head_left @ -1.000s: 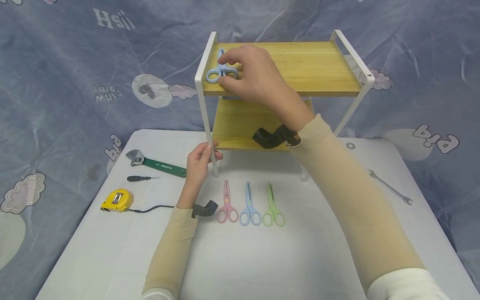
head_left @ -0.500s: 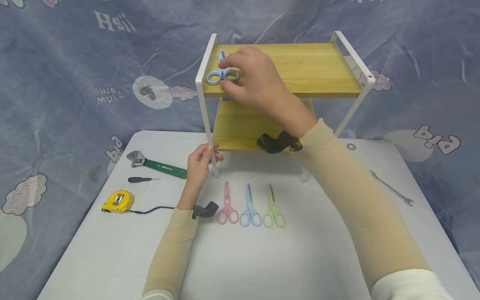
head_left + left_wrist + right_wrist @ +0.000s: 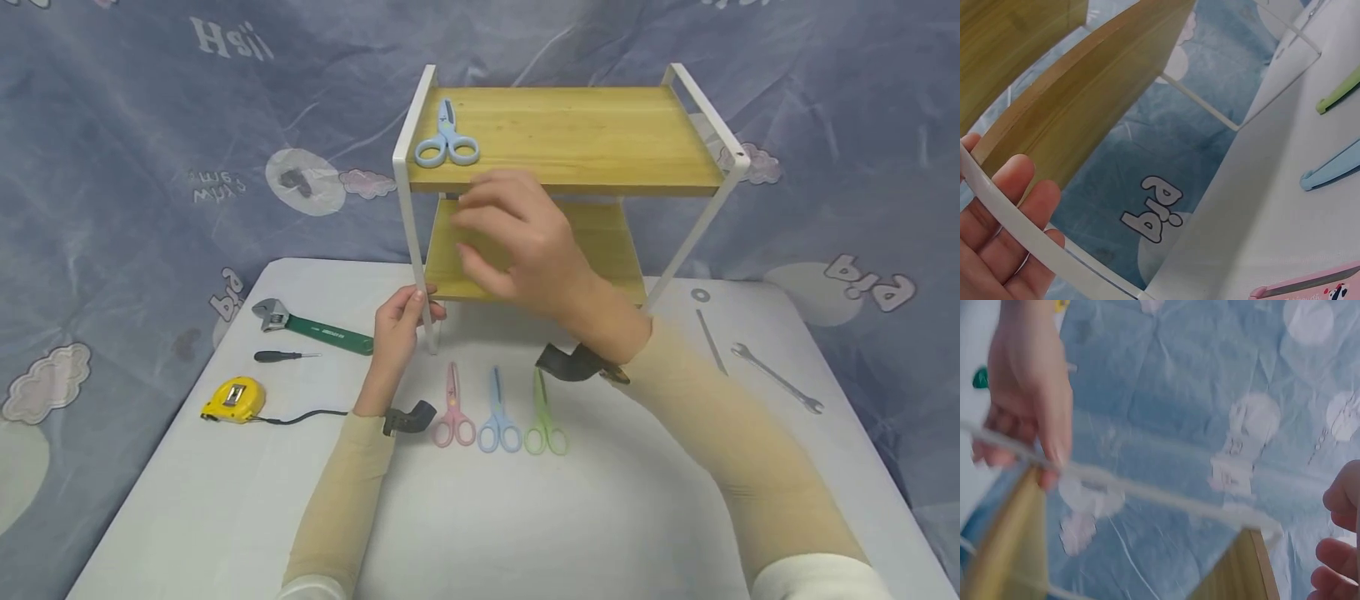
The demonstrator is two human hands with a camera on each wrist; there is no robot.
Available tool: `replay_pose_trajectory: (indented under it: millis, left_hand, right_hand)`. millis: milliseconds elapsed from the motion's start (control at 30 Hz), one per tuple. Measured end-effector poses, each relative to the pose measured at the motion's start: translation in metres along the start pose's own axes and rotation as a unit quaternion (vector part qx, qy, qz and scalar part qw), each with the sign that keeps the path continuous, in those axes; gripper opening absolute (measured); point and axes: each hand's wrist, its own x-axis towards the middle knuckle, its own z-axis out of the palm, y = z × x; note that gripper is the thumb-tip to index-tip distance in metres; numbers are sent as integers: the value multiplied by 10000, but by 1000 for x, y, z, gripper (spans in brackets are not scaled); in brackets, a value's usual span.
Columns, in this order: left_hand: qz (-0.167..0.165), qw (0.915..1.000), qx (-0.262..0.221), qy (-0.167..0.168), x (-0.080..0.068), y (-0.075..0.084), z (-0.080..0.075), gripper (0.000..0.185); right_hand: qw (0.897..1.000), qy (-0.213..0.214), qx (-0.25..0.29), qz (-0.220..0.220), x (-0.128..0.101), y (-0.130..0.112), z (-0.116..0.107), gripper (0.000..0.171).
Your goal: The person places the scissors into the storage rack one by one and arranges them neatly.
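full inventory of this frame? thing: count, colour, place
shelf rack: 1, white frame, two wooden shelves, back of table
scissors on top shelf: 1, blue, left end
scissors on table: 3, pink, blue, green, in a row before rack
adjustable wrench: 1, green handle, table left
screwdriver: 1, black, table left
tape measure: 1, yellow, table left
spanner: 1, silver, table right
table: 1, white
left hand: grips rack's front left leg
right hand: empty, before rack
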Motion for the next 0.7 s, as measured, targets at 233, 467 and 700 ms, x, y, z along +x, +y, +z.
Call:
replay_pose_trajectory:
  millis: [233,467,700]
  left_hand:
    - [74,9999,-101,-11,1,-1,1,30]
    - [25,10000,-31,5,0,-1,1,31]
    - [68,10000,-58,-27,1,0,0,31]
  right_hand:
    - [9994,-188,284,-72,-41,-21,-2,14]
    - [9968,-443,377,540,-91,-34,0,16]
    - [9920,-545,325,1095,-138,-48,-2,18]
